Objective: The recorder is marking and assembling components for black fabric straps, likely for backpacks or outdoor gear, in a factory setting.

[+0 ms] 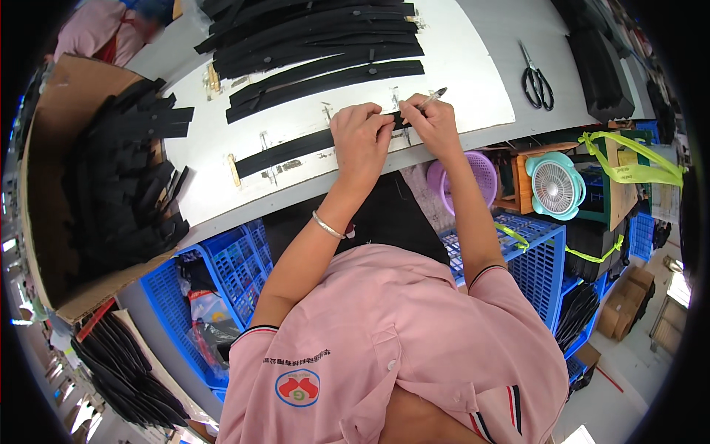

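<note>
The strap [288,153], black and narrow, lies along the near edge of the white board [473,85] on the counter [497,26], running from left of centre to the upper centre of the frame. The left hand [361,137] rests over it, thumb and fingers bunched near the strap's right part; whether they pinch it or only press, one cannot tell. The right hand [435,127] has its fingers closed around a pen [439,95], just over the strap's right end.

The strap looks like fabric: probably light, limp across its length, not fragile, and apt to skid or skew on the smooth board. It would best be held flat with spread fingertips near the end being worked, or lifted by its 2 ends so that it does not sag. More straps [318,55] lie at the upper centre, apart from this 1.
</note>
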`<state>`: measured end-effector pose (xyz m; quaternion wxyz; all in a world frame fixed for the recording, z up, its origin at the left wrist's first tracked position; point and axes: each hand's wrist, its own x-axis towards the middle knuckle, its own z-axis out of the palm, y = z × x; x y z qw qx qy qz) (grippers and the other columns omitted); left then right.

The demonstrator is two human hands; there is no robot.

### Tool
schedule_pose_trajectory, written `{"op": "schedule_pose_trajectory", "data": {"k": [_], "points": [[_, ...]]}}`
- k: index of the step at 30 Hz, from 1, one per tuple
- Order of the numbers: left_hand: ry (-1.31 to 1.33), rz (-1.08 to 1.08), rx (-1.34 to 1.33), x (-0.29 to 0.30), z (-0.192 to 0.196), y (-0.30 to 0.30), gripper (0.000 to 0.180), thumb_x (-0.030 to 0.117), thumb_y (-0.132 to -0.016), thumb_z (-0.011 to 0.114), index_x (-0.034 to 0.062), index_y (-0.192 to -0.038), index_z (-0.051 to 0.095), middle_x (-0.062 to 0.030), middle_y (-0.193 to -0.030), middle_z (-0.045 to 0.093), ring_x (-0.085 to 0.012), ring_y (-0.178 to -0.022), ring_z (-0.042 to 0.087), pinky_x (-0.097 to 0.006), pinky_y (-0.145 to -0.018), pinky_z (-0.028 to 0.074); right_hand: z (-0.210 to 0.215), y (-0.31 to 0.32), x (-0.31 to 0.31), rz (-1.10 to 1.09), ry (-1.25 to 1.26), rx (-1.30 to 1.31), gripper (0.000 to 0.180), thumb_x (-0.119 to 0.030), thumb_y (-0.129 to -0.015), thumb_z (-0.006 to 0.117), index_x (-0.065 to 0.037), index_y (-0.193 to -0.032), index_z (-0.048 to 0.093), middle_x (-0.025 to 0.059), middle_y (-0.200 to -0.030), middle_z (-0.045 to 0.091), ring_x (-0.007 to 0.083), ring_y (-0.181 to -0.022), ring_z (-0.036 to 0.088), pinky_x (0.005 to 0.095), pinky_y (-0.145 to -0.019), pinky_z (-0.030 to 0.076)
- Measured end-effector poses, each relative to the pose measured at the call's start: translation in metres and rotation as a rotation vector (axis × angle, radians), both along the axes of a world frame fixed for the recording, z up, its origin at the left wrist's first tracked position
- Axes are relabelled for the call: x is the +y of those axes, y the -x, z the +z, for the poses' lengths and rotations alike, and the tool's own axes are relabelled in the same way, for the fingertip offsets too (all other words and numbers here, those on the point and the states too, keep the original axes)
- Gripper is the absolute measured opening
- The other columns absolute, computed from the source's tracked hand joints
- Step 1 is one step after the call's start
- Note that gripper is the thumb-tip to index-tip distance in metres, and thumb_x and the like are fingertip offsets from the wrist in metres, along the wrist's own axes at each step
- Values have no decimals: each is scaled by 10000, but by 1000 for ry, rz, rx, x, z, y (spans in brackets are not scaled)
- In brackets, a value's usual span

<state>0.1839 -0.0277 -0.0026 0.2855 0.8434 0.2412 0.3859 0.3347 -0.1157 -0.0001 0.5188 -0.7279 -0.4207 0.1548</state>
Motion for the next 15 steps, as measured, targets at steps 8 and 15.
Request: {"op": "schedule_pose_trajectory", "data": {"k": [8, 15], "points": [[-12, 24, 5, 6, -2, 4, 123, 129, -787, 805, 98, -905, 789, -30, -1038, 702, -256, -1056, 608, -402, -967, 401, 0, -3, 6, 116, 56, -253, 230, -232, -949, 678, -35, -838, 720, 115, -705, 681, 226, -625, 681, 336, -592, 497], [-31, 64, 378, 5, -1, 16, 552, 31, -955, 605, 150, -1489, 530, -175, -1647, 318, -413, -1552, 216, -751, -1157, 30, -1, 0, -9, -56, -151, 101, 219, -120, -997, 647, 26, -843, 703, 29, -738, 666, 73, -659, 571, 233, -610, 437]]}}
